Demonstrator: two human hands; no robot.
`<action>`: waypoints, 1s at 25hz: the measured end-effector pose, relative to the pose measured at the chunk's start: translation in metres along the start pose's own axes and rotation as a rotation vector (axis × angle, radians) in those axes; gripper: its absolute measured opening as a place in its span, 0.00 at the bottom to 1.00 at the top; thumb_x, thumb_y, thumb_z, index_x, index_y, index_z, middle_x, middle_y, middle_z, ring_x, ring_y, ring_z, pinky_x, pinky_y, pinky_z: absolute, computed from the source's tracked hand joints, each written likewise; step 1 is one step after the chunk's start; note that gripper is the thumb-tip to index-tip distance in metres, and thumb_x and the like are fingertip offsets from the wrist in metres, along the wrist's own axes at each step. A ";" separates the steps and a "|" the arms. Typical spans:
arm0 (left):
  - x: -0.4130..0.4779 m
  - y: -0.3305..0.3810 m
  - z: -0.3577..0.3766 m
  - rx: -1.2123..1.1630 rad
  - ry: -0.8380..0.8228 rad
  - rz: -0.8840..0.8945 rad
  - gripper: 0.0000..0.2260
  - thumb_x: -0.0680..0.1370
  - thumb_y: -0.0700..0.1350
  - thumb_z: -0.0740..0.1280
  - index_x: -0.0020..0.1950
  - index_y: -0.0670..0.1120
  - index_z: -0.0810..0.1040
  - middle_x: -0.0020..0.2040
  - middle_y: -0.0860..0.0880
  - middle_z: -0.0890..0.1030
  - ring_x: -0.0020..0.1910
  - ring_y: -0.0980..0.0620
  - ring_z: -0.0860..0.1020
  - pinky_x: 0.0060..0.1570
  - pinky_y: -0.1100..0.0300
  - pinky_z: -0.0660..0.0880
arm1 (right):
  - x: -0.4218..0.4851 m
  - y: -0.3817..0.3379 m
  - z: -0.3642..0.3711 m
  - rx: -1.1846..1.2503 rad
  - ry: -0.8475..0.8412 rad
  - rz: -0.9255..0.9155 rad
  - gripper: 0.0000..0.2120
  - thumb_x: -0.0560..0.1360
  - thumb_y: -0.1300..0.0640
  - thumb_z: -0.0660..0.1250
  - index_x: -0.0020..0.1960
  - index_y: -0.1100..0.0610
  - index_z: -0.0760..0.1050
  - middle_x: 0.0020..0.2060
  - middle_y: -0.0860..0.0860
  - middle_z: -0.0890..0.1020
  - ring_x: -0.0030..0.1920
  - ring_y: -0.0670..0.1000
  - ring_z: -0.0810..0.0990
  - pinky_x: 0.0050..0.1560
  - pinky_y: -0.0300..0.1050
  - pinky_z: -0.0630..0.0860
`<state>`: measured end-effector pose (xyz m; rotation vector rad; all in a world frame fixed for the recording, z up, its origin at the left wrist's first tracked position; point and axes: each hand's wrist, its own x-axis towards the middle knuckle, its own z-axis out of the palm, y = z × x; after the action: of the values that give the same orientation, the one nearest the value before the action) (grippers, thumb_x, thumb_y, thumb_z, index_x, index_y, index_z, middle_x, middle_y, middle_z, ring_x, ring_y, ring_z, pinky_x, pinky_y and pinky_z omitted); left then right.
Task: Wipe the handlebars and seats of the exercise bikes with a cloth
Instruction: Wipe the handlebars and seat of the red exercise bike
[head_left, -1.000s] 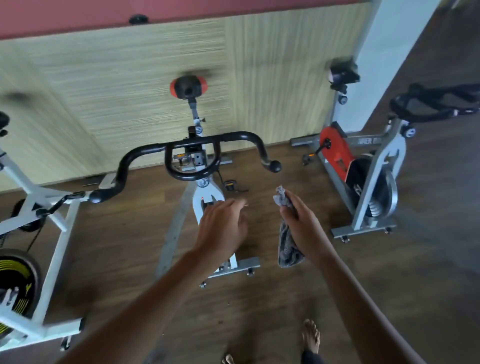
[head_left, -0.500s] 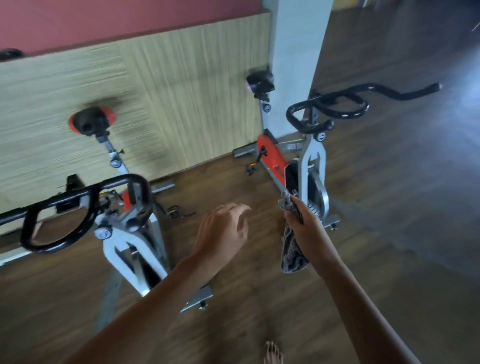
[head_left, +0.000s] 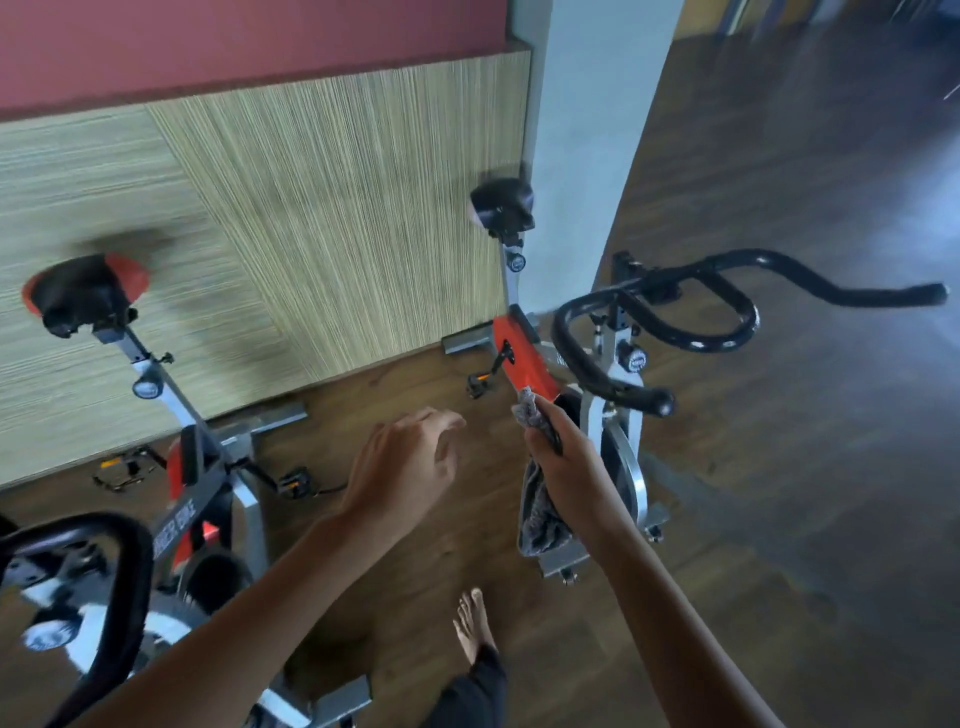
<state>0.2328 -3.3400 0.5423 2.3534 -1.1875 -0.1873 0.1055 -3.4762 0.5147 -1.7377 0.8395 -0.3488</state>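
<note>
My right hand (head_left: 566, 457) grips a grey cloth (head_left: 540, 514) that hangs down below the fist, just left of the right bike's black handlebars (head_left: 675, 312). That bike's black seat (head_left: 501, 205) stands further back by the pillar. My left hand (head_left: 410, 462) hovers with relaxed fingers and holds nothing, between the two bikes. The left bike's handlebars (head_left: 119, 582) loop at the lower left, and its black and red seat (head_left: 83, 291) sits at the far left near the wall.
A wood-panelled wall (head_left: 337, 208) runs behind the bikes and a white pillar (head_left: 587, 130) stands beside the right bike's seat. Dark wooden floor (head_left: 805, 493) stretches to the right. My bare foot (head_left: 472, 623) is on the floor between the bikes.
The view has swung right: the left bike slid toward the left edge and the right bike came nearer to my right hand. Both hands keep the same pose, cloth still gripped.
</note>
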 end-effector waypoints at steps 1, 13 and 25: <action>0.027 -0.011 -0.002 -0.013 0.008 -0.009 0.13 0.78 0.42 0.69 0.62 0.47 0.81 0.58 0.52 0.83 0.36 0.50 0.80 0.48 0.58 0.78 | 0.029 -0.009 0.006 -0.013 -0.017 -0.002 0.20 0.83 0.55 0.60 0.75 0.48 0.67 0.63 0.49 0.79 0.63 0.49 0.77 0.68 0.51 0.72; 0.197 -0.195 -0.097 -0.029 0.307 -0.459 0.13 0.81 0.42 0.63 0.64 0.46 0.79 0.61 0.49 0.82 0.58 0.51 0.80 0.62 0.54 0.74 | 0.291 -0.133 0.174 -0.087 -0.356 -0.220 0.19 0.84 0.57 0.57 0.75 0.51 0.67 0.62 0.42 0.75 0.62 0.42 0.74 0.60 0.40 0.69; 0.240 -0.446 -0.139 -0.069 0.717 -1.281 0.13 0.77 0.40 0.63 0.58 0.51 0.81 0.57 0.50 0.82 0.53 0.47 0.80 0.51 0.54 0.76 | 0.463 -0.197 0.505 -0.181 -1.076 -0.543 0.18 0.83 0.65 0.57 0.71 0.57 0.70 0.58 0.39 0.76 0.58 0.30 0.71 0.59 0.23 0.65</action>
<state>0.7458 -3.2549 0.4690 2.3992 0.6969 0.1932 0.8119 -3.4084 0.4445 -1.9444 -0.3923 0.3309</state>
